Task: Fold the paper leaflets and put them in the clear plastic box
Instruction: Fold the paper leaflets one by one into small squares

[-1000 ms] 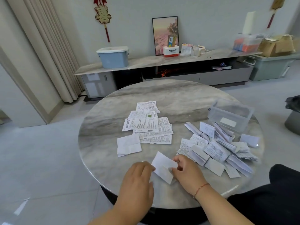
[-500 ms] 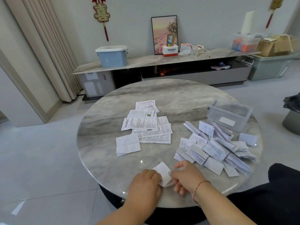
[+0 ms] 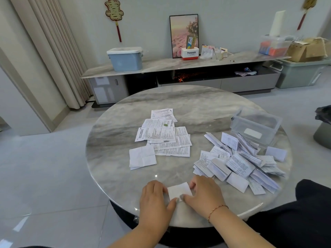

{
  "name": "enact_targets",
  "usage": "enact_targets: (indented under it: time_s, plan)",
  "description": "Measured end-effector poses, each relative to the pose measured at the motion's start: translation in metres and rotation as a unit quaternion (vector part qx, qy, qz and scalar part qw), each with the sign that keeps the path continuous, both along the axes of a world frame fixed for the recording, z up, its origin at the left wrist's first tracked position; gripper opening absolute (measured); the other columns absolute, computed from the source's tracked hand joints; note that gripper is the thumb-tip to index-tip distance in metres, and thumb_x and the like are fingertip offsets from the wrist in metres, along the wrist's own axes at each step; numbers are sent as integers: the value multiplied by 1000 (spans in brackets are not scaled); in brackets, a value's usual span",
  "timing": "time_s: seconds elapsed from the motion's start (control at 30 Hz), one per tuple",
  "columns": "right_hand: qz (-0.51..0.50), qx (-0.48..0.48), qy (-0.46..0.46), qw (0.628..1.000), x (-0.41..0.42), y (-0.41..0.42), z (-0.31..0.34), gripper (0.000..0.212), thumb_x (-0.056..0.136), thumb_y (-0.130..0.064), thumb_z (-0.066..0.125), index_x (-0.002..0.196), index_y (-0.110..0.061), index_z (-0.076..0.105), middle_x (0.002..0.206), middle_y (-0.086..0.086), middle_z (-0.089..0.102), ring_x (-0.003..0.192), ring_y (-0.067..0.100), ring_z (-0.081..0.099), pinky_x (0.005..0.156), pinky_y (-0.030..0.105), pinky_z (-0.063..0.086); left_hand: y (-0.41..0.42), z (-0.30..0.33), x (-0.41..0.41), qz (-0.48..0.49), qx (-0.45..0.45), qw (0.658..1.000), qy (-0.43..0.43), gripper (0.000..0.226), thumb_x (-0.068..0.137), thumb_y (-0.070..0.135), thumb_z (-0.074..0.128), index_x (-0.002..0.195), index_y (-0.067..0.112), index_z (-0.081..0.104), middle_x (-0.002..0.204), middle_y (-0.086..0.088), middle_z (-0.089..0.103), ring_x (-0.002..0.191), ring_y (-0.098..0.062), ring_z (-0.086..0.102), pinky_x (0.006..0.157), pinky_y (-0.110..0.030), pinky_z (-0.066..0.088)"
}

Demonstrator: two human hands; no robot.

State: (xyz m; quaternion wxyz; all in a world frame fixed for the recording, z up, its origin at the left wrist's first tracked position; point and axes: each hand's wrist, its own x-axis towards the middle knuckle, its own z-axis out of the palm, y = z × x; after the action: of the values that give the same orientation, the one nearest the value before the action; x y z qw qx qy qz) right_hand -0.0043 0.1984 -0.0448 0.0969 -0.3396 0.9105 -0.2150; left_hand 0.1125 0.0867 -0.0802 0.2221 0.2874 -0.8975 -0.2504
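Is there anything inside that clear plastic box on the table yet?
The clear plastic box looks empty: only a white label shows on its front wall. Folded leaflets lean against its near side and hide the lowest part.

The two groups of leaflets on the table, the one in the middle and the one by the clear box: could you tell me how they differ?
The middle stack of leaflets lies flat and unfolded, while the right-hand pile of leaflets is folded into small packets. The middle stack overlaps in fairly neat layers; the right-hand pile is a loose heap leaning at odd angles. The right-hand pile touches the clear plastic box; the middle stack sits apart from it. Both are white printed paper on the table.
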Motion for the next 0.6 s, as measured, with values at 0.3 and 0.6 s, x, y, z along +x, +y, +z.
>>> enact_targets:
  time_s: [0.3,0.6]
  plan:
    - [5,-22,-60,998,-11,3,0,35,77,-36,69,94,-31,39,86,-15,48,95,11,50,79,21,39,-28,22,-3,-48,19,994,-97,22,76,31,70,79,36,49,95,16,46,96,-8,44,80,-18,35]
    - [-41,-103,-41,993,-6,5,12,24,79,-46,61,93,-32,46,69,-7,55,72,3,52,60,18,38,-137,56,-49,83,-60,984,-145,59,84,31,66,135,15,40,135,-6,47,124,-27,39,101,-34,33]
